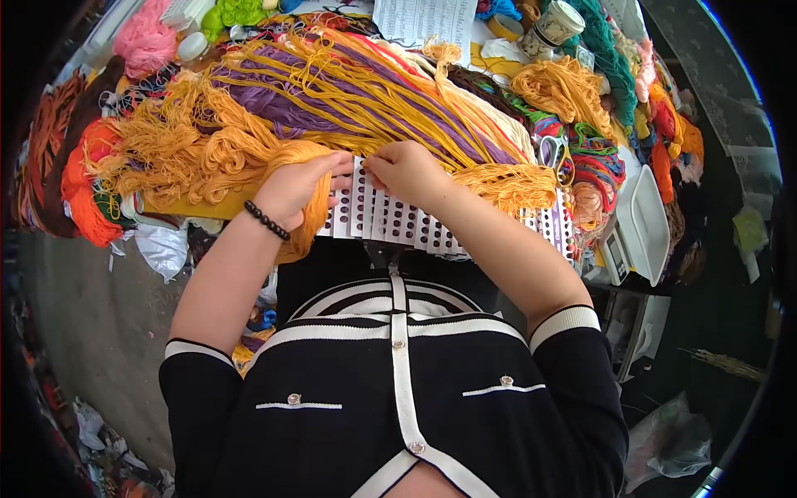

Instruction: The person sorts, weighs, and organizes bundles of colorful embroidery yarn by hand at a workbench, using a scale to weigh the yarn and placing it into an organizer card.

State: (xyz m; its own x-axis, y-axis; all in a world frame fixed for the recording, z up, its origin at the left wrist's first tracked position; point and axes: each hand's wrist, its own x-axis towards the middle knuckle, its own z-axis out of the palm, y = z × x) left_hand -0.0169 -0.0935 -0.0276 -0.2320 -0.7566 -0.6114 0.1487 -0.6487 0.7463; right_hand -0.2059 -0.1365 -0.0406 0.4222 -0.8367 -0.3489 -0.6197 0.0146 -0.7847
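My left hand (303,189), with a dark bead bracelet at its wrist, has light orange yarn (314,217) looped around it. Its fingers are spread over the left end of a row of white cards with punched holes (390,217). Just to the right, my right hand (405,173) is closed in a pinch at the upper edge of the cards; what its fingertips hold is too small to make out. Behind both hands lie long purple and mustard strands (332,91). More orange yarn (506,187) rests across the cards to the right of my right hand.
A large orange yarn heap (191,141) lies at left. Scissors (552,153) and a white scale with a tray (643,224) are at right. A printed sheet (423,21), a patterned cup (558,25) and a clear jar (195,50) stand or lie at the back.
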